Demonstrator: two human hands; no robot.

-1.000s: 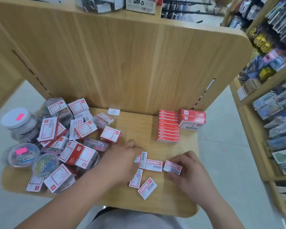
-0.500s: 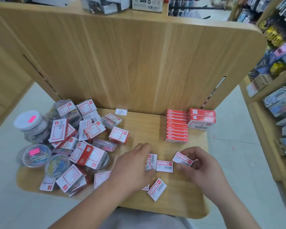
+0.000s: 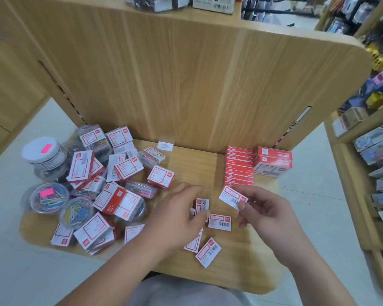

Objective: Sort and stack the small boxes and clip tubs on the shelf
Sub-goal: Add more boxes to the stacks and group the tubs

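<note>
1. Loose box [image 3: 208,251] lies flat close to the near edge of the shelf [image 3: 241,272]. A forearm sweep could knock it off.
2. Left hand [image 3: 177,219] sits over the other loose ones mid-shelf, fingers bent. Cannot tell if it grips any.
3. Right hand [image 3: 268,215] pinches the held box [image 3: 233,197] by its near-right end, raised just near of the stack. Long axis runs far-left to near-right, label up. The end-only pinch could let it twist or slip.
4. Stack [image 3: 239,168], far right, is tall and narrow. A skewed set-down could shift it.

Stationery shop: stocked display racks [image 3: 372,138], barcoded boxes [image 3: 219,221].
</note>
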